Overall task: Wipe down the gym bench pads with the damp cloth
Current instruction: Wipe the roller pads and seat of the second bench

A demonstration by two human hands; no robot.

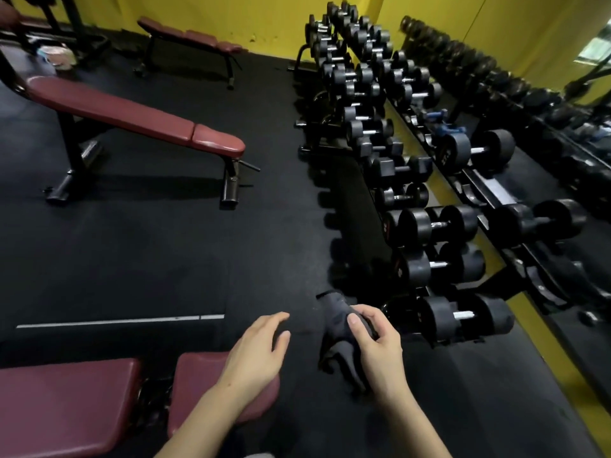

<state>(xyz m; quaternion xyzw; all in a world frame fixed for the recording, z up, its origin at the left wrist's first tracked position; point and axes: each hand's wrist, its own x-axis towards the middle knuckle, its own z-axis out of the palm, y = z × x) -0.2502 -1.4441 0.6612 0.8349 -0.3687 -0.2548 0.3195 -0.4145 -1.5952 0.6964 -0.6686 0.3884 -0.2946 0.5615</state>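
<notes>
From my feed, the right hand (373, 338) grips the dark grey cloth (337, 328), fingers and thumb curled round its bunched middle, with loose ends sticking up and hanging down; it hovers over the black floor (148, 259), not over any pad. The left hand (258, 352) is relaxed, fingers loosely extended, holding nothing, just above the near bench pad (198, 385). That maroon pad lies below and to the left of the cloth, with its long axis running leftward across the bottom of the view into a second pad section (66, 404). I judge the cloth hand must cross leftward; the empty left hand is the nearer.
</notes>
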